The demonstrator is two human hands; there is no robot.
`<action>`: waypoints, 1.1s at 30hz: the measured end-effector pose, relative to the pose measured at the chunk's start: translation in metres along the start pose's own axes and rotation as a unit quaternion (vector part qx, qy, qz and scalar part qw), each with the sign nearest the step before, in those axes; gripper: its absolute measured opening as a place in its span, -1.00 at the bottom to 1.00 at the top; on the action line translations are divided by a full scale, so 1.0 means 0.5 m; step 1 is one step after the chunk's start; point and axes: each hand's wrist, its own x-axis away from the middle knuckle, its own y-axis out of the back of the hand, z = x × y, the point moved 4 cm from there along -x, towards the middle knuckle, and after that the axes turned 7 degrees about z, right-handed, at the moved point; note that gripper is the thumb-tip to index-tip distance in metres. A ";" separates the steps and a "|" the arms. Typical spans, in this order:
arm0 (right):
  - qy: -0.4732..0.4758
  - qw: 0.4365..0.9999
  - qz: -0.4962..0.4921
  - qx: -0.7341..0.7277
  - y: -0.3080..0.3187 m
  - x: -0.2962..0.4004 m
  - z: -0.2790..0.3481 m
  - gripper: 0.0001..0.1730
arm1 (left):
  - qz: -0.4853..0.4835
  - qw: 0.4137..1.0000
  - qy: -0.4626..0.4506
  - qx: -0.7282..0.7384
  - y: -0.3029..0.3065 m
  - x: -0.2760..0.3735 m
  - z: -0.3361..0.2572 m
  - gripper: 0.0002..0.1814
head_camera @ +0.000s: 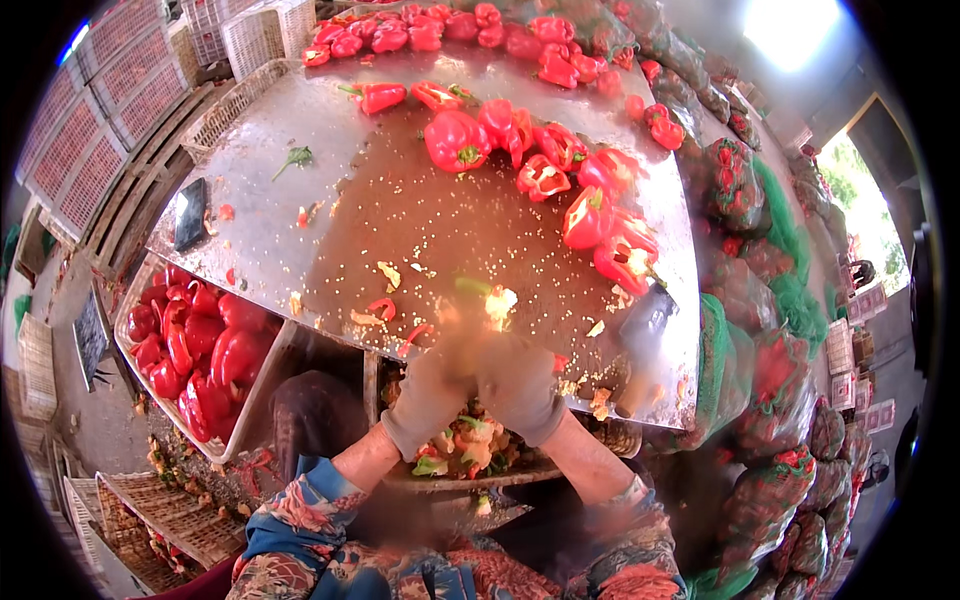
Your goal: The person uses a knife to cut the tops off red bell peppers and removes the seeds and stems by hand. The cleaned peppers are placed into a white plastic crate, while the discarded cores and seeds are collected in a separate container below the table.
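Observation:
My left hand (435, 397) and my right hand (520, 382), both in light gloves, meet at the near edge of the metal table (277, 225). A blur covers the fingers, so what they hold is hidden. Just beyond them are a green pepper stem and a pale, seedy pepper core (499, 306). A basket of pepper cores and scraps (472, 442) stands below my hands. Halved and whole red bell peppers (456, 141) form an arc across the table. A knife with a wooden handle (634, 390), its blade blurred, seems to lie at the right corner.
A white crate (281, 352) of red pepper pieces stands at the lower left. A dark phone (190, 214) lies on the table's left side, with a leafy stem (295, 158) nearby. Net bags of peppers (772, 375) are piled at the right. Stacked crates (97, 150) stand at the left.

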 end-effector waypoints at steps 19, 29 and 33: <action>-0.433 0.643 0.024 -0.631 -0.025 0.077 -0.065 -0.78 | 0.080 0.996 0.031 0.000 0.023 0.043 -0.002 -0.36; -0.251 0.863 0.021 -0.438 0.008 0.057 -0.022 -0.80 | 0.055 0.980 0.106 0.159 -0.018 0.026 0.004 -0.57; -0.261 0.853 0.061 -0.448 -0.006 0.025 0.003 -0.76 | -0.046 0.977 0.055 0.201 0.017 0.026 0.023 -0.77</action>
